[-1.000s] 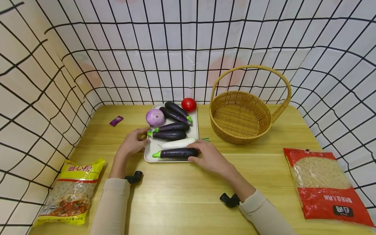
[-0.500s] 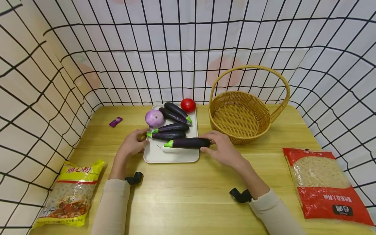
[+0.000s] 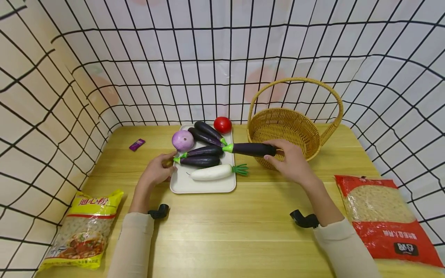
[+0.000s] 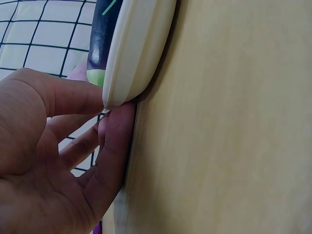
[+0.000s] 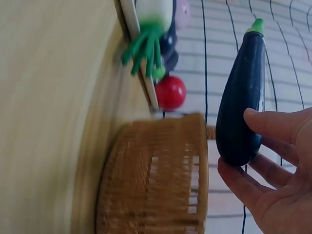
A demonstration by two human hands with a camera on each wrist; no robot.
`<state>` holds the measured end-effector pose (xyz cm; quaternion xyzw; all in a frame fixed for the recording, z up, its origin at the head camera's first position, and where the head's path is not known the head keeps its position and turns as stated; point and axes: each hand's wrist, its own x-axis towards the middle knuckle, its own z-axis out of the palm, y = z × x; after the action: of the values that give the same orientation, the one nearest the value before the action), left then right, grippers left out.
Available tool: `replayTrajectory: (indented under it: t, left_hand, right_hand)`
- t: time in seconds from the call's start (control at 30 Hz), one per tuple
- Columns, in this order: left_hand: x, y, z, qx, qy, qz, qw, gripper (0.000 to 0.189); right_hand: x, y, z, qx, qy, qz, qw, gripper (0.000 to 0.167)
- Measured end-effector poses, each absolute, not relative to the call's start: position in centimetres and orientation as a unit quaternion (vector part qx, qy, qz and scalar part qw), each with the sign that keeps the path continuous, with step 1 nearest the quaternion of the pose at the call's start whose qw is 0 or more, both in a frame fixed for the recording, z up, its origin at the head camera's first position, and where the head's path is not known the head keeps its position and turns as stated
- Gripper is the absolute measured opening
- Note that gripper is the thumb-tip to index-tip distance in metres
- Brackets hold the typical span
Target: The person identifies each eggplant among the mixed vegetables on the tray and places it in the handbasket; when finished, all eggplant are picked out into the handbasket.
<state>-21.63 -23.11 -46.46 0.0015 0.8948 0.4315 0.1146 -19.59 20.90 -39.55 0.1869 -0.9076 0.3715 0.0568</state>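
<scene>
My right hand (image 3: 291, 162) grips an eggplant (image 3: 252, 149) by its thick end, raised off the table, its green stem pointing left. In the right wrist view the eggplant (image 5: 243, 97) sits between thumb and fingertips. The wicker basket (image 3: 255, 116) lies just behind that hand, partly covered by it. At the left edge of the white tray (image 3: 201, 187), my left hand (image 3: 158, 168) pinches the rim; the left wrist view has the thumb at the rim and a finger under the tray (image 4: 141, 48). On the tray lie several eggplants (image 3: 199, 161), a white radish (image 3: 212, 172), a purple onion (image 3: 183, 140) and a tomato (image 3: 222, 125).
A yellow bag of pasta (image 3: 85, 227) lies at the left, a red bag of noodles (image 3: 386, 220) at the right. A small purple packet (image 3: 137, 144) is left of the tray. Black wire mesh (image 3: 229, 60) surrounds the wooden table (image 3: 222, 231) on the back and sides.
My right hand has lifted the front eggplant off the tray and carried it right and back, up to the basket's edge. The radish is uncovered. My left hand stays at the tray.
</scene>
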Motion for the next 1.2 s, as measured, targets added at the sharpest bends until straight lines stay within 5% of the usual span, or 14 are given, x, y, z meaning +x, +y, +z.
replayTrajectory:
  t: [0.23, 1.2]
  left_hand:
    - [-21.7, -23.2, -46.5, -0.001, 0.894, 0.433, 0.117, 0.065]
    - [-21.7, -23.3, -46.8, -0.018, 0.889, 0.442, 0.117, 0.064]
  right_hand:
    - [-21.2, 23.9, -39.3, 0.148, -0.924, 0.344, 0.075, 0.042]
    - [-31.4, 28.7, -42.7, 0.009, -0.966, 0.259, -0.013, 0.049]
